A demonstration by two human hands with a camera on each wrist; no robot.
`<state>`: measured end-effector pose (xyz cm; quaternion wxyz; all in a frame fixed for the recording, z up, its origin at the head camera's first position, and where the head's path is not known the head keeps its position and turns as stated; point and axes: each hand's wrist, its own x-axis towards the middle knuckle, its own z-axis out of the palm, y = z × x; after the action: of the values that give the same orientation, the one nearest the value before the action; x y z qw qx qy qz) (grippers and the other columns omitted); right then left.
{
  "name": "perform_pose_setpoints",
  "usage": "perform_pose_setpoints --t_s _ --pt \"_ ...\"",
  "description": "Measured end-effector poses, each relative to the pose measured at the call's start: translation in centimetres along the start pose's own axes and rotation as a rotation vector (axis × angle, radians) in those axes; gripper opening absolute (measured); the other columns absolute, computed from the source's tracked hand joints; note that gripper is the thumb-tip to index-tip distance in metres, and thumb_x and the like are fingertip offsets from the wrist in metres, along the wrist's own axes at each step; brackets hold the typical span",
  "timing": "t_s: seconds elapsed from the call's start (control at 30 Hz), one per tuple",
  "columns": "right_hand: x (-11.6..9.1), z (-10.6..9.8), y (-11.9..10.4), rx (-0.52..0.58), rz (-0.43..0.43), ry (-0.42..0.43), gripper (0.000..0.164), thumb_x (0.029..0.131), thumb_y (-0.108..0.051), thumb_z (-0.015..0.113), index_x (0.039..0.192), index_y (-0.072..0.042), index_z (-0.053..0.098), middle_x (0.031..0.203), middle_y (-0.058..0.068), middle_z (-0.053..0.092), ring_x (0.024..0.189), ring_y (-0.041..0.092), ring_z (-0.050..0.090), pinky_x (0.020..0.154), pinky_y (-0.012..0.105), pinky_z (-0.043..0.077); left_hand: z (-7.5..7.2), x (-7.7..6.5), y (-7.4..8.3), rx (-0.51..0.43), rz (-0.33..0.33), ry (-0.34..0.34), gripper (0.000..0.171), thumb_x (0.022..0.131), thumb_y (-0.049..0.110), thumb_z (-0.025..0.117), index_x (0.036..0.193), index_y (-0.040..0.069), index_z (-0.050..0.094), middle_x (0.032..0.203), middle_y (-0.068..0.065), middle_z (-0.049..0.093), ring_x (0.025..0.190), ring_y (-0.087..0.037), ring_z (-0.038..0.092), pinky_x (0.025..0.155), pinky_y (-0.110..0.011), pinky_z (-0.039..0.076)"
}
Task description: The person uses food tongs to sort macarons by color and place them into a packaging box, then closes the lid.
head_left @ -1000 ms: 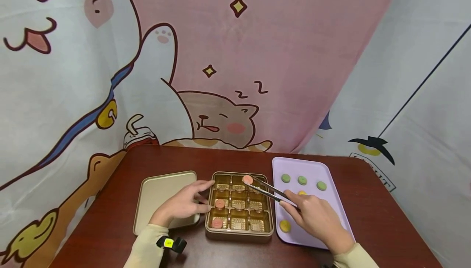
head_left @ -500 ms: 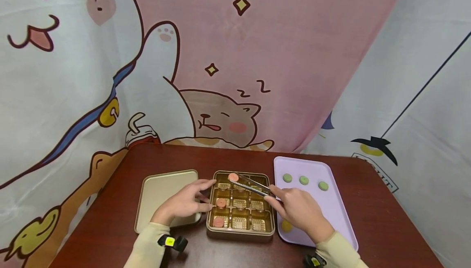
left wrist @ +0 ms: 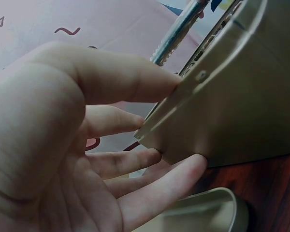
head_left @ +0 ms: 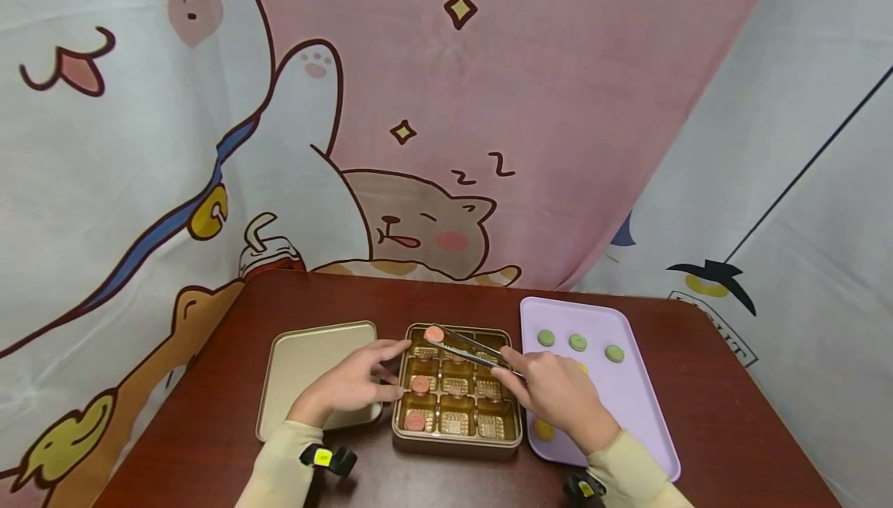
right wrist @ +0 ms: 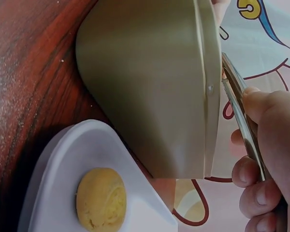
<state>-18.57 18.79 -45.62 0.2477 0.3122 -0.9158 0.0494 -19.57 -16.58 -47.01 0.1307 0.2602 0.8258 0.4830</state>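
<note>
Right hand (head_left: pixel 561 390) working over the box now, fingers and thumb curled round a pair of metal tongs (head_left: pixel 463 354), pinching their arms toward each other. And there at the tips, out ahead of the hand to the far left, sits a pink cookie (head_left: pixel 434 334), caught between the ends of the tongs! It's at the far-left compartment of the gold box (head_left: pixel 456 448); whether it touches the bottom is hard to call from this angle, and the right wrist view hides most of it behind the box wall.

Two more pink cookies fill out that left column, one in the middle compartment (head_left: pixel 420 384), one in the near compartment (head_left: pixel 415 420).

Over on the left side, the left hand (head_left: pixel 349 381) has its fingers and thumb spread, fingertips at the box's left wall, one touching the rim. Beneath that hand lies the lid (head_left: pixel 296 372), flat on the dark red table (head_left: pixel 418 302).

To the right of the box, a lilac tray (head_left: pixel 645 430): three green cookies (head_left: pixel 577 343) across its far part, a yellow cookie (head_left: pixel 544 430) toward the near left corner, and another sliver of yellow peeking out by the right hand.
</note>
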Motion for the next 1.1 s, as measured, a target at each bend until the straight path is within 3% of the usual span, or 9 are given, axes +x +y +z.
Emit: perform_pose_setpoints --t_s 0.27,0.73,1.1 --pt "0.1 -0.4 -0.3 0.021 0.042 0.007 0.034 0.097 -0.047 0.073 0.113 -0.017 0.072 0.059 -0.009 0.051 0.045 0.01 0.05 0.036 0.026 0.034 0.0 0.0 0.0 0.002 0.01 -0.004 0.083 0.092 0.009 0.079 0.161 -0.004 0.034 0.159 -0.032 0.038 0.104 -0.031 0.073 0.086 -0.029 0.061" --pt "-0.3 -0.6 -0.2 0.03 0.068 -0.022 0.03 0.098 -0.05 0.071 0.106 -0.021 0.069 0.058 -0.014 0.043 0.043 0.003 0.037 0.036 0.023 0.029 0.0 -0.1 0.0 -0.008 0.011 -0.002 0.083 0.092 0.009 0.078 0.161 -0.004 0.034 0.159 -0.032 0.038 0.104 -0.03 0.073 0.085 -0.028 0.06" --pt "-1.0 -0.8 0.2 0.035 0.081 -0.009 0.031 0.097 -0.048 0.072 0.111 -0.02 0.073 0.061 -0.011 0.052 0.048 0.006 0.047 0.039 0.026 0.037 0.1 0.0 -0.1 -0.002 0.021 -0.001 0.083 0.091 0.008 0.078 0.16 -0.006 0.034 0.158 -0.033 0.038 0.102 -0.03 0.073 0.085 -0.027 0.06"
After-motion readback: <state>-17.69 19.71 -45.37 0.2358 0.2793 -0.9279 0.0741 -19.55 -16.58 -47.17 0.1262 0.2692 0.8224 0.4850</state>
